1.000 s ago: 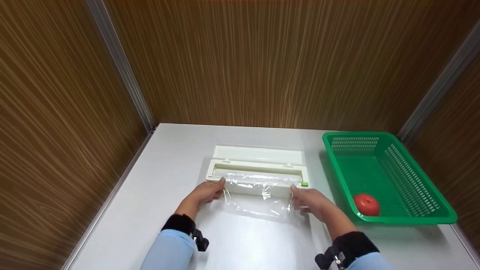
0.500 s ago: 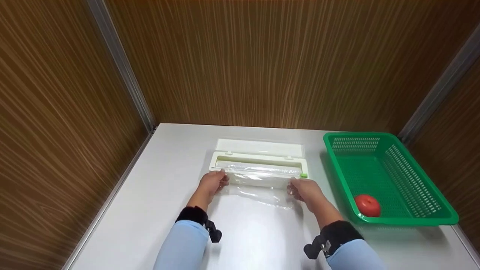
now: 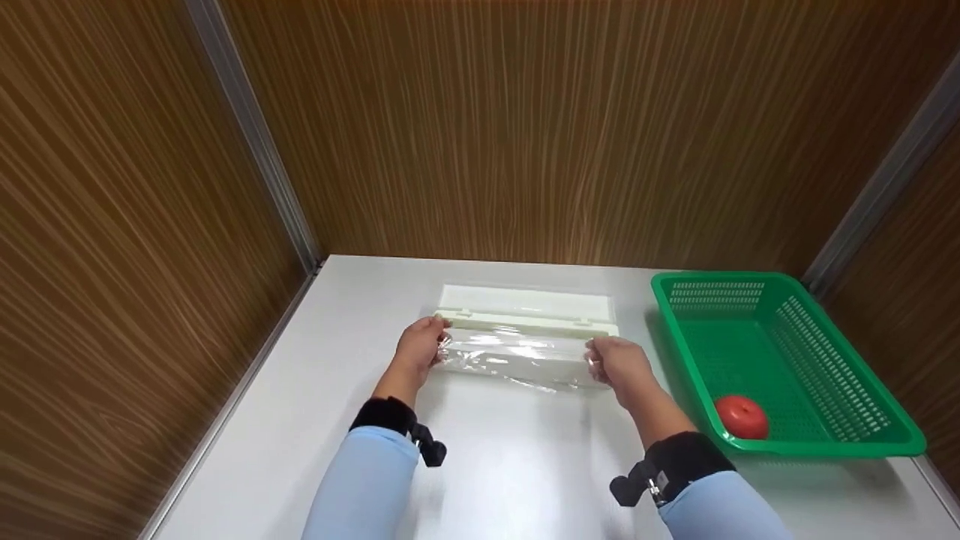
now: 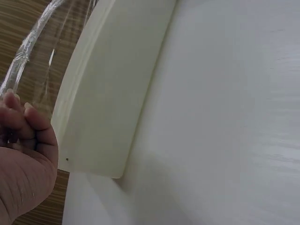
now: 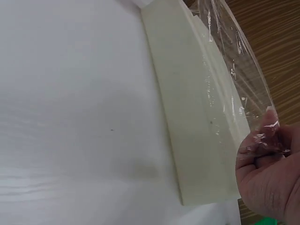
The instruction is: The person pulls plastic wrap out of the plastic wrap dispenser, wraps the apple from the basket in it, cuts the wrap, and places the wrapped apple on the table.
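A clear sheet of plastic wrap (image 3: 510,349) stretches between my two hands, in front of and above a pale dispenser box (image 3: 529,324) whose white lid (image 3: 525,301) lies folded back. My left hand (image 3: 420,345) pinches the sheet's left corner with curled fingers; the left wrist view shows that hand (image 4: 26,150) beside the box's end. The right corner is pinched by my right hand (image 3: 621,364). In the right wrist view the film (image 5: 239,61) runs taut to the fingers. The roll inside the box is mostly hidden behind the film and hands.
At the right stands a green perforated basket (image 3: 919,442) with a red tomato-like round thing (image 3: 742,417) in its near left corner. Wood-grain panels (image 3: 480,135) enclose the white table (image 3: 510,465) at the back and sides.
Both hands have moved up and away from me, lifting the wrap's free edge over the box front. The film now covers the box opening, which was visible before. The basket stays put.
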`<state>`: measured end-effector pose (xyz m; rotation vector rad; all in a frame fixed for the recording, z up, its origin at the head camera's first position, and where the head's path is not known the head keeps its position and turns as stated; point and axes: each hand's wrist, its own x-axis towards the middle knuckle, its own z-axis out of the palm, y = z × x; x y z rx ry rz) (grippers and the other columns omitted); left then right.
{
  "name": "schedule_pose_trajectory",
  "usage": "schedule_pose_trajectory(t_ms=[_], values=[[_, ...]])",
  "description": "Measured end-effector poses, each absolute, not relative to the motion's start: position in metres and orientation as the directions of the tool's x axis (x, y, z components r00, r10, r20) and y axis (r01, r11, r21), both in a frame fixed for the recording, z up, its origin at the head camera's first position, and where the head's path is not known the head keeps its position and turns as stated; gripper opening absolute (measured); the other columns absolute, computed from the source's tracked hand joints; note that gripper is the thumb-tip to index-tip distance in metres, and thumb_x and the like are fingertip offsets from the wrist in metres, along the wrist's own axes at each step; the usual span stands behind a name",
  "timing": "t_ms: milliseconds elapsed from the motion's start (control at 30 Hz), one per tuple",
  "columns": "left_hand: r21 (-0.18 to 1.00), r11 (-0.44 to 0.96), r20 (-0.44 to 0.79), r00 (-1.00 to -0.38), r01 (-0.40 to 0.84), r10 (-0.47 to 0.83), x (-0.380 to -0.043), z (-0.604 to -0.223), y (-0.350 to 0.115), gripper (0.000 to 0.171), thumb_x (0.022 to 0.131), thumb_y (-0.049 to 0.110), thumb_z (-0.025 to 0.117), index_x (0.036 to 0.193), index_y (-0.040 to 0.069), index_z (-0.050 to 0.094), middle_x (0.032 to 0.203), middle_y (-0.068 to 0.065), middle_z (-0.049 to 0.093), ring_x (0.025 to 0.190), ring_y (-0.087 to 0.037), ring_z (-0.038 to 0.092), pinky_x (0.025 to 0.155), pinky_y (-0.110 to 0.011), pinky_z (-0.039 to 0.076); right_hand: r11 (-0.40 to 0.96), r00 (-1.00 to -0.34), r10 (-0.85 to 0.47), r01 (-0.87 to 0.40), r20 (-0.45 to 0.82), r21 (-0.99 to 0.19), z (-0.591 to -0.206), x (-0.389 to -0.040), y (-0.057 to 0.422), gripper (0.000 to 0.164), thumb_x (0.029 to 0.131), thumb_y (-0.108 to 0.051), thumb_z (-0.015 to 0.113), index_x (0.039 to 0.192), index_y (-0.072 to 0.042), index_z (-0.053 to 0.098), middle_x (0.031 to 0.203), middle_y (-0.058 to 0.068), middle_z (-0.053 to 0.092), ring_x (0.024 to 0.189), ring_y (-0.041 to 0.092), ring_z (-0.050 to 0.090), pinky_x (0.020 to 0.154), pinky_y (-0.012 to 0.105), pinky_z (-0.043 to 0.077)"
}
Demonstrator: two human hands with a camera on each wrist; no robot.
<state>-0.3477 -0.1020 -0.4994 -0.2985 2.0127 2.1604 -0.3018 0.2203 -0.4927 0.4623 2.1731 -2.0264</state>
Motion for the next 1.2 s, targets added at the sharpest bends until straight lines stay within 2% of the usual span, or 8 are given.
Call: schedule_pose_trajectory(t_ms=[200,367,467,667,800,1000,1200], values=[[0.964,-0.053,-0.261,-0.965,-0.260,-0.028,-0.354,-0.479,-0.102,0.036,0.103,0.028,0.043,0.120,0.003,0.062,0.086,-0.005,0.054,0.060,-0.011,0.042,0.054,-0.020,0.040,0.113,-0.937,0.173,0.326,-0.305,-0.939,-0.469,-0.316,0.223,0.042,0.103,-0.028,0.042,0.125,0.005,0.056,0.083,0.004,0.050,0.067,0.014,0.048,0.064,0.022,0.047],[0.964,-0.067,-0.260,-0.964,-0.256,-0.059,-0.359,-0.466,-0.101,0.036,0.103,0.030,0.044,0.121,0.005,0.064,0.087,-0.005,0.055,0.055,-0.010,0.039,0.055,-0.022,0.040,0.160,-0.926,0.171,0.364,-0.337,-0.918,-0.452,-0.326,0.226,0.045,0.103,-0.034,0.041,0.130,-0.001,0.056,0.090,0.005,0.050,0.083,0.019,0.048,0.076,0.028,0.047],[0.970,-0.075,-0.234,-0.971,-0.231,-0.047,-0.361,-0.460,-0.096,0.035,0.103,0.028,0.044,0.119,0.004,0.064,0.085,-0.005,0.055,0.052,-0.009,0.038,0.052,-0.020,0.038,0.173,-0.920,0.183,0.377,-0.347,-0.910,-0.445,-0.326,0.232,0.046,0.103,-0.036,0.040,0.132,-0.004,0.055,0.094,0.007,0.050,0.084,0.020,0.046,0.082,0.030,0.047],[0.970,-0.069,-0.233,-0.972,-0.232,-0.019,-0.362,-0.446,-0.089,0.035,0.103,0.027,0.043,0.119,0.003,0.064,0.085,-0.004,0.055,0.055,-0.009,0.040,0.051,-0.019,0.039,0.136,-0.927,0.188,0.353,-0.326,-0.926,-0.436,-0.323,0.243,0.045,0.103,-0.032,0.040,0.131,0.000,0.055,0.086,0.005,0.051,0.063,0.012,0.043,0.068,0.023,0.049],[0.972,-0.070,-0.227,-0.974,-0.226,-0.010,-0.362,-0.432,-0.089,0.033,0.103,0.026,0.043,0.114,0.005,0.066,0.086,-0.005,0.057,0.059,-0.009,0.040,0.052,-0.019,0.039,0.090,-0.935,0.176,0.326,-0.307,-0.941,-0.427,-0.322,0.246,0.045,0.103,-0.030,0.041,0.130,0.003,0.054,0.082,0.003,0.051,0.054,0.008,0.040,0.058,0.019,0.046],[0.969,-0.069,-0.234,-0.971,-0.236,0.040,-0.353,-0.421,-0.093,0.030,0.103,0.024,0.044,0.113,0.007,0.067,0.090,-0.007,0.060,0.057,-0.009,0.040,0.052,-0.019,0.040,0.046,-0.935,0.160,0.326,-0.316,-0.944,-0.419,-0.310,0.252,0.042,0.103,-0.027,0.042,0.129,0.004,0.053,0.082,0.003,0.051,0.054,0.007,0.041,0.058,0.020,0.046],[0.970,-0.074,-0.225,-0.971,-0.231,0.080,-0.315,-0.437,-0.110,0.029,0.102,0.020,0.047,0.115,0.002,0.065,0.080,-0.005,0.058,0.050,-0.008,0.037,0.048,-0.020,0.039,-0.007,-0.937,0.094,0.337,-0.336,-0.942,-0.433,-0.282,0.247,0.038,0.101,-0.019,0.046,0.127,0.008,0.052,0.077,0.003,0.052,0.055,0.008,0.045,0.054,0.018,0.046]])
